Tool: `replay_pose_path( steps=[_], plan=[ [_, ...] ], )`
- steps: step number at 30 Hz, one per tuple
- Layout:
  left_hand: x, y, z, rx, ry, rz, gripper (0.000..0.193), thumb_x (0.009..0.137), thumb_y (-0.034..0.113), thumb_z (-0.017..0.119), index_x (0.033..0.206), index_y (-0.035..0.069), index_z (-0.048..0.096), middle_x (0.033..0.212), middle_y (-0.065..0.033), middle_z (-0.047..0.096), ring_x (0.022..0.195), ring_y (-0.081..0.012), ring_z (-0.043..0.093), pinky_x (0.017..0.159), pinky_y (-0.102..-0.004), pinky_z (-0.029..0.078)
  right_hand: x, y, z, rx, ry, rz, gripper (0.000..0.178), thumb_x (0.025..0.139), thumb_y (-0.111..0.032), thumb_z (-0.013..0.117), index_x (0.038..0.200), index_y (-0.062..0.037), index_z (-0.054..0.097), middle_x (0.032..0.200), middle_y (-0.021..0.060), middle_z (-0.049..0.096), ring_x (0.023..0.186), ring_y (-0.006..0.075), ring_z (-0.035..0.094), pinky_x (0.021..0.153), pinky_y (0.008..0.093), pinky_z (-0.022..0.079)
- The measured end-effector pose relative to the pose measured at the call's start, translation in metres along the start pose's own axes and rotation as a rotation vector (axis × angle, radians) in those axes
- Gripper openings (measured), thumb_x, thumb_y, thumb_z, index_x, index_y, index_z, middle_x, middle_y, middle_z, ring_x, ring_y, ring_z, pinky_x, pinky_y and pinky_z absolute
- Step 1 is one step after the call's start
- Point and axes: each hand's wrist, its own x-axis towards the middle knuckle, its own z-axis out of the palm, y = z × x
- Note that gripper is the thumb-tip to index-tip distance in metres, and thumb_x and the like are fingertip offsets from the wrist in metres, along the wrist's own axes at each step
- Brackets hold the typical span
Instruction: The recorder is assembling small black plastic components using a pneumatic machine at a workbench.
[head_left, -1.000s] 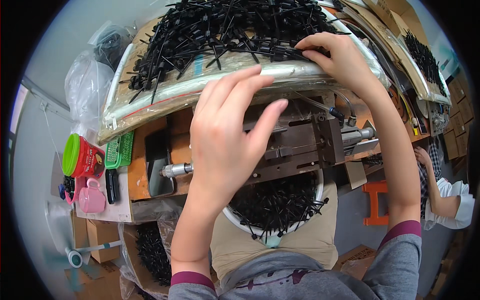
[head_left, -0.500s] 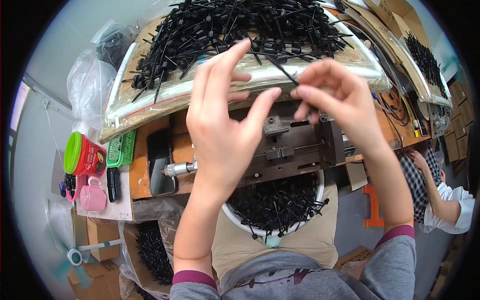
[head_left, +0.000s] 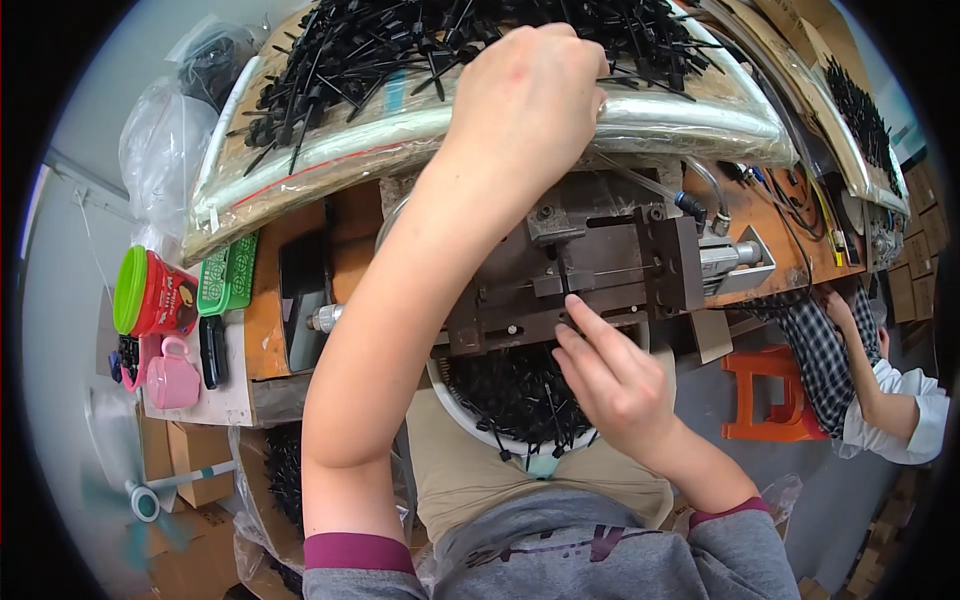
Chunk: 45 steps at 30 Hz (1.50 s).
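Observation:
My left hand (head_left: 530,95) reaches over the front of a heap of small black plastic parts (head_left: 370,60) with thin stems and blocky heads. Its fingers are curled, and whatever they hold is hidden behind the hand. One black stemmed part (head_left: 565,272) lies in the middle of a dark metal fixture (head_left: 610,265). At the near end of that part rests the index fingertip of my right hand (head_left: 620,385), its fingers stretched forward and the thumb out of sight. Under the fixture, a white round tub (head_left: 445,405) on my lap holds more such parts.
The heap lies on a tray with a plastic-wrapped white edge (head_left: 330,160). To the left are a phone (head_left: 302,300), a green basket (head_left: 230,272), a red tub (head_left: 165,295) and a pink mug (head_left: 173,378). An orange stool (head_left: 760,395) and another person (head_left: 885,400) are at right.
My left hand has moved up and right to the heap, its fingers now curled. My right hand has come down to the fixture; the black part it held now lies there.

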Motion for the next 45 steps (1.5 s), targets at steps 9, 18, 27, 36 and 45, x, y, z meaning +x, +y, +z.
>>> replay_pose_path(
  steps=[9, 18, 27, 36, 45],
  plan=[
    [0.013, -0.003, -0.017, -0.234, -0.194, -0.117, 0.017, 0.082, 0.01, 0.069, 0.094, -0.002, 0.071, 0.09, -0.018, 0.066, 0.084, -0.0325, 0.067, 0.079, -0.0397, 0.055, 0.025, -0.007, -0.018, -0.08, -0.237, 0.008, 0.028, 0.072, 0.002, 0.073, 0.099, 0.0098, 0.068, 0.119, 0.0235, 0.065, 0.073, 0.0227, 0.07, 0.063, 0.0302, 0.057],
    [-0.046, 0.044, -0.089, -0.6, -0.077, -0.293, 0.026, 0.072, 0.0, 0.083, 0.096, 0.0, 0.075, 0.106, -0.0097, 0.068, 0.089, -0.0149, 0.069, 0.074, -0.026, 0.061, 0.042, 0.009, -0.041, 0.096, -0.31, 0.044, 0.026, 0.074, -0.012, 0.073, 0.096, 0.0007, 0.066, 0.102, 0.0135, 0.066, 0.067, 0.0228, 0.067, 0.059, 0.0317, 0.054],
    [-0.136, 0.104, -0.082, -0.16, -0.285, -0.241, 0.029, 0.072, 0.008, 0.083, 0.098, 0.003, 0.071, 0.128, -0.0181, 0.065, 0.075, -0.0236, 0.07, 0.064, -0.03, 0.056, 0.17, 0.135, -0.052, -0.382, 0.065, 0.034, 0.032, 0.076, -0.018, 0.077, 0.104, -0.0039, 0.068, 0.094, 0.0096, 0.073, 0.073, 0.0248, 0.068, 0.07, 0.0381, 0.054],
    [-0.148, 0.102, -0.05, -0.023, -0.367, -0.211, 0.025, 0.074, 0.014, 0.081, 0.095, 0.005, 0.069, 0.131, -0.016, 0.064, 0.058, -0.0178, 0.064, 0.057, -0.0276, 0.051, 0.215, 0.127, -0.04, -0.196, -0.327, 0.222, 0.037, 0.066, -0.004, 0.073, 0.102, 0.0028, 0.064, 0.079, 0.015, 0.067, 0.077, 0.0287, 0.067, 0.071, 0.0385, 0.053],
    [-0.14, 0.1, -0.058, -0.185, -0.361, -0.233, 0.033, 0.075, 0.016, 0.083, 0.103, 0.005, 0.07, 0.128, -0.0154, 0.066, 0.067, -0.0193, 0.069, 0.062, -0.0263, 0.055, 0.181, 0.133, -0.059, -0.337, -0.134, -0.084, 0.021, 0.074, -0.003, 0.071, 0.094, 0.003, 0.068, 0.089, 0.0151, 0.065, 0.085, 0.034, 0.064, 0.079, 0.0421, 0.051]
  ],
)
